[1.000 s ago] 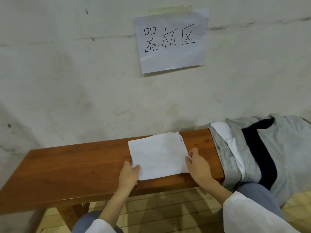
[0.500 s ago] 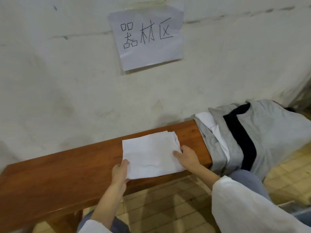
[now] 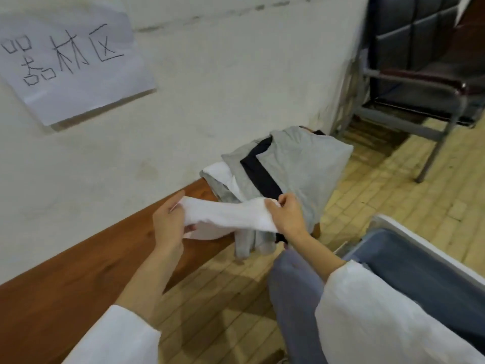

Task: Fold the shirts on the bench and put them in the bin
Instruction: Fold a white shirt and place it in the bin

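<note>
A folded white shirt [image 3: 225,215] hangs just above the wooden bench [image 3: 78,264], sagging between my two hands. My left hand [image 3: 168,224] grips its left end, thumb on top. My right hand [image 3: 286,218] pinches its right end. Behind it, a pile of shirts [image 3: 294,166] in grey, black and white covers the bench's right end and droops over the edge. A white-rimmed bin [image 3: 409,227] stands on the floor at the right, with blue cloth [image 3: 430,274] inside.
A plaster wall with a taped paper sign [image 3: 70,61] runs behind the bench. A dark padded chair on a metal frame [image 3: 420,82] stands at the back right. My knee [image 3: 294,298] is between bench and bin, over a tiled floor [image 3: 393,179].
Both hands have lifted the folded white shirt off the bench and carried it right, toward the pile. The view has swung right, bringing the bin and chair into sight.
</note>
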Tool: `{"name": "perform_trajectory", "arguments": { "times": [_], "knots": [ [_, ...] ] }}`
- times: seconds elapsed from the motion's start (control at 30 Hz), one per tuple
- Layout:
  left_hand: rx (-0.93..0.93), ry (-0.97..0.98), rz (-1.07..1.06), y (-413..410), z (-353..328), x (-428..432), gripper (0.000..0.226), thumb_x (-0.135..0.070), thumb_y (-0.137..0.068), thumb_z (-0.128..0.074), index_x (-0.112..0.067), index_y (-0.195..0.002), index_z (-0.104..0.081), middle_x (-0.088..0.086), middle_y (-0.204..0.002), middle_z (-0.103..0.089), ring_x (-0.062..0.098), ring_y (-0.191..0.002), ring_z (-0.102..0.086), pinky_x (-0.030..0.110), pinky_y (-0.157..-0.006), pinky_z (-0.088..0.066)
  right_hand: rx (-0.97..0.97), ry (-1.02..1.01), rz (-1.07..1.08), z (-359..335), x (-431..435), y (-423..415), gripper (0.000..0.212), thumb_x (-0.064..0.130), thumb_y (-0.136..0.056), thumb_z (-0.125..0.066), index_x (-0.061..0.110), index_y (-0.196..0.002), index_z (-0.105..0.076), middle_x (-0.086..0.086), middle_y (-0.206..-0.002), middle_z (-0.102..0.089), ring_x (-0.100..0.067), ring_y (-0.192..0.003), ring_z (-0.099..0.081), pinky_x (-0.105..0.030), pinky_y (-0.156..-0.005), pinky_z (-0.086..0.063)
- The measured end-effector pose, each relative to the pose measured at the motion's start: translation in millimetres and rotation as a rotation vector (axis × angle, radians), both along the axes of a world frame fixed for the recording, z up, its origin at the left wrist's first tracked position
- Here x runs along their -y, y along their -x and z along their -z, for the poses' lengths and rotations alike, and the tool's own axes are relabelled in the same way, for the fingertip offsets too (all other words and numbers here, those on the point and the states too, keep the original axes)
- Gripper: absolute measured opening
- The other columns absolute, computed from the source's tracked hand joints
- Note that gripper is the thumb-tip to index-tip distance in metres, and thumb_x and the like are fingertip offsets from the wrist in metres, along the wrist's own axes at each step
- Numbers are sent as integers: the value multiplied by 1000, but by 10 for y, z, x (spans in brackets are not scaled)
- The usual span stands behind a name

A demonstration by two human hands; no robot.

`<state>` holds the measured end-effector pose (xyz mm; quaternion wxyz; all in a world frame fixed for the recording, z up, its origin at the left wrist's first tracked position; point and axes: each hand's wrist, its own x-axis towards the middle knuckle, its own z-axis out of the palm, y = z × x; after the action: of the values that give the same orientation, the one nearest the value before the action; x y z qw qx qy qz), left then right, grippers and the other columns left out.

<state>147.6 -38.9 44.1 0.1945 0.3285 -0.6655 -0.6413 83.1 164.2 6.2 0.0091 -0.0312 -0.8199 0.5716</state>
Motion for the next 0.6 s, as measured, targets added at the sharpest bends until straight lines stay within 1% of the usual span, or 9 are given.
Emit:
{"name": "perform_trajectory", "arguments": {
  "times": [0.1, 0.2, 0.27, 0.3, 0.37, 0.43, 0.5, 0.53, 0.6],
  "knots": [
    [6, -42, 190, 383, -122, -703, 41, 2, -96, -40, -15, -129, -57, 9, -145, -39, 27, -104, -48, 25, -49, -54, -20, -19, 125, -59, -813, 120, 15, 13, -94, -52, 8, -97, -39, -1, -80, -43, -17, -74, -42, -23, -50, -29],
    [17, 26, 333, 716, -93, -1451, 50, -3, -98, -45, -18, -144, -35, 10, -149, -30, 26, -104, -48, 21, -41, -52, 20, -137, 176, -1, -1648, 164, 10, 13, -95, -46, 11, -100, -37, -2, -75, -44, -21, -69, -42, -26, -49, -28],
    [67, 60, 420, 961, 88, -1996, 58, -10, -96, -52, -17, -147, -24, 12, -143, -34, 24, -93, -52, 22, -37, -50, 102, -214, 222, 104, -2271, 154, 5, 10, -95, -42, 13, -97, -39, -2, -75, -47, -21, -69, -43, -29, -49, -26],
    [98, 48, 450, 1061, 199, -2198, 59, -11, -95, -54, -15, -146, -24, 14, -137, -37, 25, -85, -55, 23, -36, -49, 129, -232, 225, 187, -2524, 154, 6, 8, -94, -42, 14, -94, -43, -3, -79, -50, -21, -71, -44, -30, -50, -25],
    [176, 24, 512, 1222, 465, -2636, 58, -11, -93, -58, -11, -141, -26, 19, -130, -41, 27, -79, -56, 23, -34, -48, 169, -210, 231, 338, -2988, 117, 18, 4, -93, -42, 13, -91, -57, -5, -95, -56, -21, -86, -50, -24, -57, -31],
    [258, 24, 591, 1326, 774, -3013, 53, -9, -92, -58, -9, -136, -28, 25, -131, -42, 29, -75, -55, 26, -36, -48, 253, -140, 243, 546, -3348, 54, 30, -1, -94, -40, 5, -106, -66, -7, -109, -55, -24, -100, -53, -18, -68, -40],
    [356, 13, 663, 1399, 1136, -3364, 44, -5, -92, -53, -11, -130, -31, 27, -128, -44, 25, -68, -52, 31, -44, -45, 357, -74, 272, 843, -3662, -35, 35, -4, -94, -40, 5, -118, -64, -12, -122, -56, -31, -108, -55, -17, -73, -44],
    [414, 15, 683, 1420, 1303, -3498, 36, -2, -93, -49, -13, -123, -33, 26, -124, -45, 25, -66, -50, 29, -43, -42, 407, -49, 305, 1008, -3774, -75, 35, -4, -94, -39, 5, -119, -63, -14, -128, -54, -34, -108, -55, -21, -71, -48],
    [536, 43, 712, 1423, 1588, -3726, 25, 1, -93, -39, -17, -108, -33, 22, -110, -46, 22, -58, -43, 17, -33, -32, 500, 19, 379, 1366, -3969, -163, 36, -4, -95, -37, 4, -119, -63, -17, -135, -48, -39, -104, -56, -28, -54, -51]
  ]
}}
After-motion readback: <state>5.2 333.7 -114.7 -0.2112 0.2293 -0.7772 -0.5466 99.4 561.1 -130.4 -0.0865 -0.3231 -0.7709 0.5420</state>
